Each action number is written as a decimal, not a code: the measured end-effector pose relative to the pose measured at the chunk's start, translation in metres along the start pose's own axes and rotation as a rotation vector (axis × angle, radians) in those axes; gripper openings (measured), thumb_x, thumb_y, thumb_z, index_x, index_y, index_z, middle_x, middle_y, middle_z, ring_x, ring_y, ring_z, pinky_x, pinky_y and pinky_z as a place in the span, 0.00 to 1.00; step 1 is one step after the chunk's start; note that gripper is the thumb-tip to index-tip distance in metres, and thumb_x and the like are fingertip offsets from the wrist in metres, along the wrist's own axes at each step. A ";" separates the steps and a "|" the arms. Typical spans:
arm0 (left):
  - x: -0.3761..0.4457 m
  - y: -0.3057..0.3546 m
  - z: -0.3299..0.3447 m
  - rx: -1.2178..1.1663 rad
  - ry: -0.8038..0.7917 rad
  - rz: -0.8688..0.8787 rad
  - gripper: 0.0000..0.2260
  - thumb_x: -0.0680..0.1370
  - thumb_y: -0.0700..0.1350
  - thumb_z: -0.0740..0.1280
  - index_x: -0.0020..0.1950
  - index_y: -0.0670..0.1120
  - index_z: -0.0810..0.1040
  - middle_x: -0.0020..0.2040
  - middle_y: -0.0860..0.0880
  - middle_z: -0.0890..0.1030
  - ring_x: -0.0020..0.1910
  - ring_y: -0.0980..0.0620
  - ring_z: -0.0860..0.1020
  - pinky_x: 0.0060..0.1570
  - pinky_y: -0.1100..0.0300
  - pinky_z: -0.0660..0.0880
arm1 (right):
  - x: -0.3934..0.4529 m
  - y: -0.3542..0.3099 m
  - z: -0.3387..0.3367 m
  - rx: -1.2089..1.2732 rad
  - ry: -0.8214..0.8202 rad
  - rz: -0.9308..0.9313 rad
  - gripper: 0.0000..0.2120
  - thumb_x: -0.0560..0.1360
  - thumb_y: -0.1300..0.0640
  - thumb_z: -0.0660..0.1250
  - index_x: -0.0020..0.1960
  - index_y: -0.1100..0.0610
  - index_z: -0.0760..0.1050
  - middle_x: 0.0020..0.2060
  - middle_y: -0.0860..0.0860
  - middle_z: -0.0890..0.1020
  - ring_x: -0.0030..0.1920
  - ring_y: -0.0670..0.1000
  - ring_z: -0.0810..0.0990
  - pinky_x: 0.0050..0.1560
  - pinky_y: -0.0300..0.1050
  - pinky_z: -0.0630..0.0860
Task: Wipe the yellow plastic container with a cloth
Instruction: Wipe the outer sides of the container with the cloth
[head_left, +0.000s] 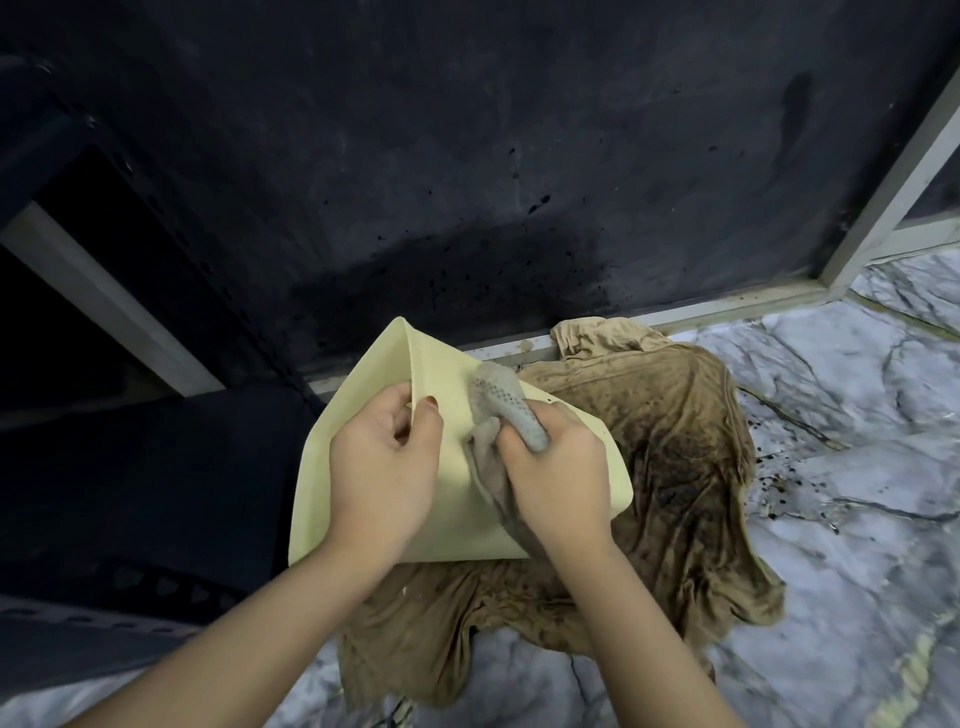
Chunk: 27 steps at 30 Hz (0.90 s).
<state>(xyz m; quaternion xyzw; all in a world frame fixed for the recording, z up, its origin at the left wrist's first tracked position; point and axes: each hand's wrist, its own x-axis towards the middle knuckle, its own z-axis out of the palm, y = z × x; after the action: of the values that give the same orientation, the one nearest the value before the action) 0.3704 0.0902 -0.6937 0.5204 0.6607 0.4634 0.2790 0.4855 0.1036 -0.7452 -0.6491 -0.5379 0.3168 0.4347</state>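
Observation:
The pale yellow plastic container is held tilted above the floor at the middle of the view, its open side facing me. My left hand grips its upper rim, thumb inside and fingers outside. My right hand is curled round a bunched grey cloth and holds it against the container's inner wall. A tail of the cloth hangs down under my right wrist.
A large stained brown cloth lies crumpled on the marble-patterned floor under the container. A dark wall with black splatter stands behind, edged by a grey metal frame. A dark opening lies at the left.

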 end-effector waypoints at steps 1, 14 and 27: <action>0.000 -0.002 0.000 -0.007 -0.001 -0.001 0.10 0.78 0.42 0.62 0.39 0.53 0.78 0.31 0.37 0.77 0.30 0.49 0.71 0.33 0.54 0.70 | 0.003 0.003 0.000 -0.004 -0.009 0.027 0.12 0.71 0.50 0.59 0.42 0.53 0.79 0.39 0.51 0.80 0.40 0.54 0.77 0.40 0.48 0.73; -0.004 -0.006 -0.001 -0.032 -0.017 -0.013 0.10 0.78 0.42 0.61 0.39 0.51 0.77 0.30 0.46 0.72 0.29 0.55 0.66 0.30 0.63 0.63 | 0.027 0.090 -0.030 -0.069 0.077 0.437 0.08 0.73 0.53 0.63 0.42 0.56 0.79 0.37 0.56 0.81 0.39 0.59 0.78 0.36 0.46 0.71; -0.006 0.001 0.007 0.020 -0.061 0.040 0.08 0.77 0.43 0.61 0.42 0.52 0.78 0.36 0.37 0.80 0.30 0.50 0.71 0.32 0.56 0.70 | -0.001 -0.004 -0.005 -0.042 0.077 -0.057 0.14 0.71 0.51 0.57 0.46 0.55 0.80 0.40 0.49 0.77 0.40 0.54 0.76 0.39 0.46 0.68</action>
<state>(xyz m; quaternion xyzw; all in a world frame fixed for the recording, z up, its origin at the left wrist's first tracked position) 0.3781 0.0871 -0.6967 0.5500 0.6461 0.4463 0.2845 0.4875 0.1015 -0.7393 -0.6543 -0.5455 0.2676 0.4502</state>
